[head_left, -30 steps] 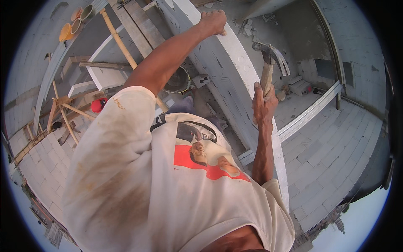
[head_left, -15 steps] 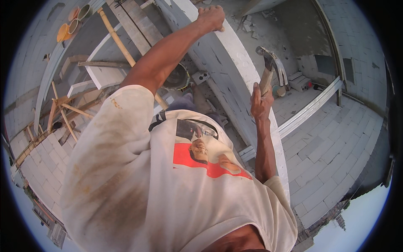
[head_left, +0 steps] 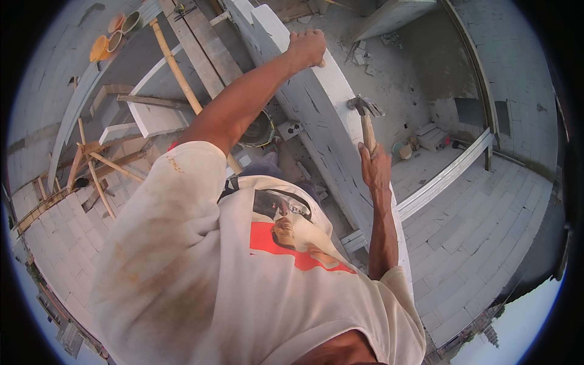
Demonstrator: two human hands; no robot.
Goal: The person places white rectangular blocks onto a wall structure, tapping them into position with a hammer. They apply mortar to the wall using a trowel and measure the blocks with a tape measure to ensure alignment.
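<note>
My right hand (head_left: pixel 375 165) is wrapped round the wooden handle of a claw hammer (head_left: pixel 367 125). The hammer's metal head lies over the wall's top edge; whether it touches cannot be made out. Farther along, my left hand (head_left: pixel 307 47) is closed over the top of a white block (head_left: pixel 331 76) in the pale block wall (head_left: pixel 310 106). Its fingertips are partly hidden. The wall runs from the far middle down the right side of my body, and my right forearm lies along its top.
Left of the wall are a dark bucket (head_left: pixel 257 129), wooden planks (head_left: pixel 198 45), a bamboo pole (head_left: pixel 175 67) and white panels (head_left: pixel 159 117). Several tubs (head_left: pixel 99 48) stand far left. Beyond the wall, a metal beam (head_left: pixel 447 176) crosses to a post, near rubble (head_left: pixel 360 55).
The hammer has swung left and nearer, from beyond the wall to over its top edge. My left hand stays on the block, and the whole view has shifted slightly.
</note>
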